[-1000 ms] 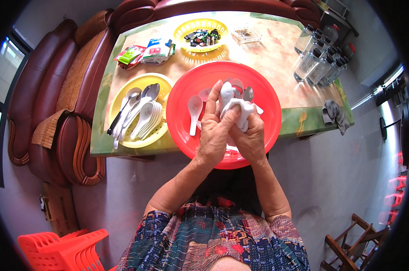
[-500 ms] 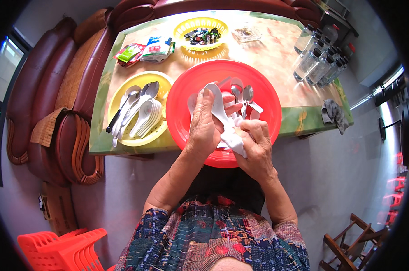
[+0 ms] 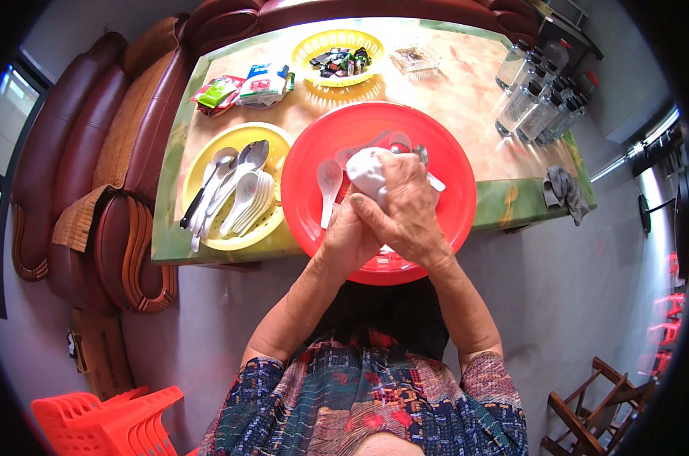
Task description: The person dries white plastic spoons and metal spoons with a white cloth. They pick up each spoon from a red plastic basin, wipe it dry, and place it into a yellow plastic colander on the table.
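Both my hands are together over a red basin (image 3: 303, 201). My left hand (image 3: 348, 239) is closed round a white soup spoon, whose body is now hidden by my fingers and the cloth. A white cloth (image 3: 366, 172) is wrapped over the spoon's bowl, with my right hand (image 3: 411, 201) closed on it from above. Within the basin, another white spoon (image 3: 330, 181) lies left of the cloth. More spoons, some metal (image 3: 422, 154), lie behind my right hand, partly covered.
A yellow basket (image 3: 276, 228) left of the basin holds several spoons. Farther back are plastic packets (image 3: 267, 83), a yellow basket (image 3: 303, 55) of small dark packets and a clear glass dish (image 3: 414, 59). Several bottles (image 3: 518, 106) and a grey cloth (image 3: 563, 190) occupy the table's right side.
My right hand with the cloth has moved up from the spoon's handle onto its bowl, covering it. My left hand has lowered slightly and its fingers have closed in.
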Tool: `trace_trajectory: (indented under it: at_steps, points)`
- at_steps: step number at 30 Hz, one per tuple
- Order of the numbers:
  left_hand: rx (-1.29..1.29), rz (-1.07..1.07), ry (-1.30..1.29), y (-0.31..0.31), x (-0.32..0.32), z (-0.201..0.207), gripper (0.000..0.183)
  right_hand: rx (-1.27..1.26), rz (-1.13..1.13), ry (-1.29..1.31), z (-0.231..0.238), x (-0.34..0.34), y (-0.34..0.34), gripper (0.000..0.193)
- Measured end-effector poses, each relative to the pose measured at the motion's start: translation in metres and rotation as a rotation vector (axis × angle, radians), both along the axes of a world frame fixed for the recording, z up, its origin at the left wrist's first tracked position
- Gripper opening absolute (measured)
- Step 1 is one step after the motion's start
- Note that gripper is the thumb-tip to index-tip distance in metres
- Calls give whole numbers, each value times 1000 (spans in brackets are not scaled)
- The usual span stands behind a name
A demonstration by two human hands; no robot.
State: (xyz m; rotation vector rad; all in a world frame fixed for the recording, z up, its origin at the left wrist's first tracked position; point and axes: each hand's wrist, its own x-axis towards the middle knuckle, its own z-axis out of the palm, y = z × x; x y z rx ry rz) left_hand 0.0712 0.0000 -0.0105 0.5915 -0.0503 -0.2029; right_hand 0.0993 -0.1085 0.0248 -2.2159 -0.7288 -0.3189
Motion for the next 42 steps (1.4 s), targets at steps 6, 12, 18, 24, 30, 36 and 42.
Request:
trace_trajectory:
  at_steps: [6,12,18,24,30,36,42]
  points:
    - [-82,-12,37,2,-2,2,52,-101,71,-139,-20,-6,-1,44]
    - [-181,-38,35,2,0,-7,47,-93,337,5,-13,-6,-34,30]
    - [-164,-15,51,-3,-3,-3,34,9,330,57,-8,-13,-42,27]
    - [-202,-69,121,-8,-9,4,57,131,69,-237,-17,0,-11,28]
    - [-133,-11,0,-14,-9,10,57,170,-223,-221,-12,2,8,30]
    - [-193,83,76,-30,-5,-10,47,103,-288,-97,-28,7,7,26]
    - [36,341,48,-37,1,-10,37,40,-241,-32,-31,-10,-2,13]
